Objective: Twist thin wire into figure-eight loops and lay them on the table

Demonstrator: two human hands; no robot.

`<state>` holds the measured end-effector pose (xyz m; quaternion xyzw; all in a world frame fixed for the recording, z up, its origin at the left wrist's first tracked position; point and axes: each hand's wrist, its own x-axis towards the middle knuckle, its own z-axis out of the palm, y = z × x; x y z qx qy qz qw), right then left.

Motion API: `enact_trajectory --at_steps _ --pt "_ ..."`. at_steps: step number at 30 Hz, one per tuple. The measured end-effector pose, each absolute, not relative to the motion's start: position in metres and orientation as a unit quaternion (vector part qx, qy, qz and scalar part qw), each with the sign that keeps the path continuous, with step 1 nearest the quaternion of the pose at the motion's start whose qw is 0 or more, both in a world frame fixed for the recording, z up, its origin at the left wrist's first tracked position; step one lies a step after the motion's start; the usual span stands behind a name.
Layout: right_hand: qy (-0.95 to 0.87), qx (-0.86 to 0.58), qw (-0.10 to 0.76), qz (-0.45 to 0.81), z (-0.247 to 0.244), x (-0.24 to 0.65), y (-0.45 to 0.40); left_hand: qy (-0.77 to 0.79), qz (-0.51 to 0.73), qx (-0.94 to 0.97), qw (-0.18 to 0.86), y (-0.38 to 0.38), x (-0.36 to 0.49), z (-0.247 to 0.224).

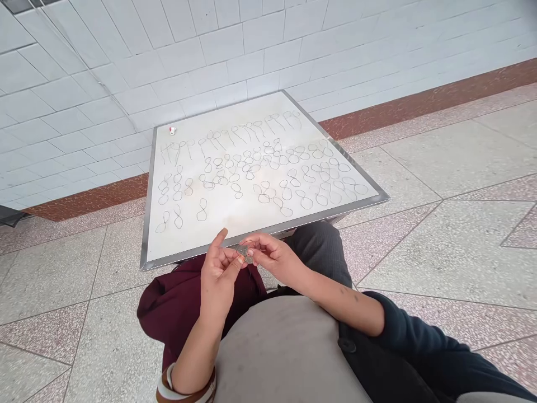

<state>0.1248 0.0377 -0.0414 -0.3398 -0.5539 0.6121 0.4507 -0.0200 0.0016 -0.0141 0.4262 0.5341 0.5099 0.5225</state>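
My left hand [222,263] and my right hand [268,254] meet over my lap, just in front of the table's near edge. Between their fingertips is a thin wire loop [244,250], pinched from both sides. My left index finger points up and away from it. On the white table [218,238] lie several wire loops twisted into figure-eight shapes [202,210], spread in uneven rows. Farther back is a row of wires [235,134] with a round loop at one end and open tails.
A small red and white object [172,131] sits at the table's far left corner. Behind the table stands a white tiled wall [235,50] with a reddish-brown base strip [419,95]. Dark red cloth [168,305] lies over my lap at the left.
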Motion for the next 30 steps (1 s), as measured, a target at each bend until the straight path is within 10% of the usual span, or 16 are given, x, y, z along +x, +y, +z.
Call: enact_trajectory --at_steps 30 --pt "-0.566 -0.373 0.416 0.606 -0.036 0.124 0.044 0.528 0.595 0.335 0.505 0.002 -0.005 -0.024"
